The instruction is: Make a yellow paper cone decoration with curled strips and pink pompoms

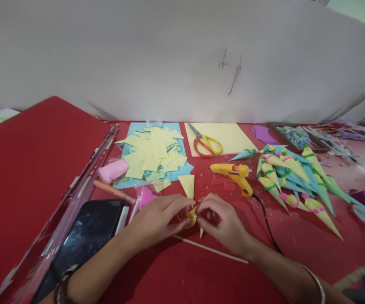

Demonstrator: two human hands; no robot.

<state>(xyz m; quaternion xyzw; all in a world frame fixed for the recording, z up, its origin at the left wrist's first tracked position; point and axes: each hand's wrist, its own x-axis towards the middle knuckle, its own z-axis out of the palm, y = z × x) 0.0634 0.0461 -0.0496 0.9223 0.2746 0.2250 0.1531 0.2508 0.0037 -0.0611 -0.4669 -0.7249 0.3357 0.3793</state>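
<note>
- The left hand [162, 217] has its fingers and thumb closed around the left side of a small folded pale yellow paper piece [191, 217], just above the red table [157, 274].
- The right hand [225, 221] grips the right side of the same piece between bent fingers and thumb.
- Just beyond the fingertips lies a pale yellow paper triangle [187, 185]; on the near side, a thin pale stick [216, 251] runs slantwise between the forearms.
- A yellow glue gun [233, 171] with a black cord [268, 223] lies beyond the right hand.
- To its right is a pile of yellow and blue paper cones [296, 173] with green, pink and yellow trims.
- Scissors with red and yellow handles [204, 145] lie on a pale yellow paper sheet [233, 137].
- Left of that, cut pale yellow paper pieces [151, 154] cover much of a light blue paper sheet [121, 184].
- A black phone [90, 236] lies partly behind the left forearm, near two bright pink packets [113, 170].
</note>
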